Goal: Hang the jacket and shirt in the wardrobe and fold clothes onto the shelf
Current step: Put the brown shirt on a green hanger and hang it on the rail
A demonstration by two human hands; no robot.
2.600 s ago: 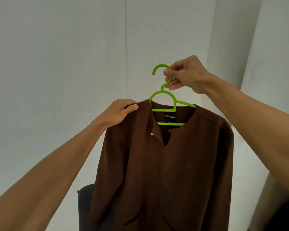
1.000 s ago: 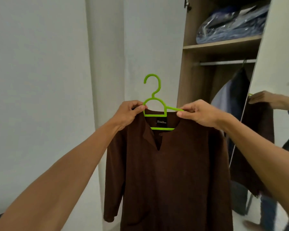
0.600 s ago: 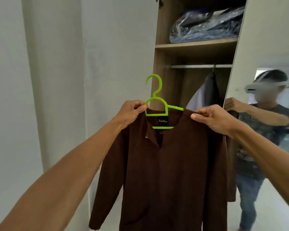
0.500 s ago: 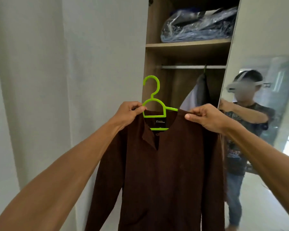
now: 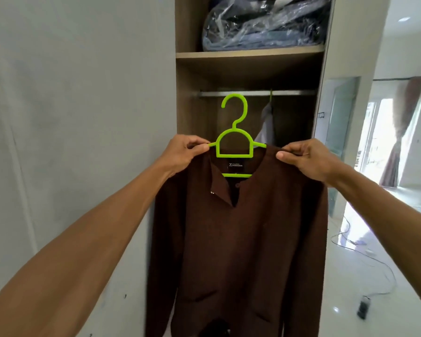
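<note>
- Brown shirt (image 5: 241,239) hung on a green hanger (image 5: 233,155), held up in the air in front of the open wardrobe (image 5: 187,105); not yet on the rail (image 5: 253,93).
- Shirt's long axis ran vertical: collar up, hem down out of view, front & neck label facing the camera, sleeves hanging straight at both sides.
- Hanger upright, arms running left-right; hook pointed up, its open side to the left. Hook top sat about level w/ the rail in the picture.
- Left hand (image 5: 184,154) pinched the left shoulder of shirt + hanger arm, thumb and forefinger closed on it.
- Right hand (image 5: 306,159) gripped the right shoulder, fingers curled over the fabric, thumb below.
- Behind the hanger, right of its hook: a grey & dark garment (image 5: 266,127) already on the rail.
- Shelf (image 5: 248,54) above the rail carried a plastic-wrapped bundle (image 5: 265,23).
- Wardrobe door (image 5: 345,45) stood close by the right hand; plain wall (image 5: 71,117) to the left.
- Cables (image 5: 365,251) and a small dark device (image 5: 362,310) lay on the floor at far right.
</note>
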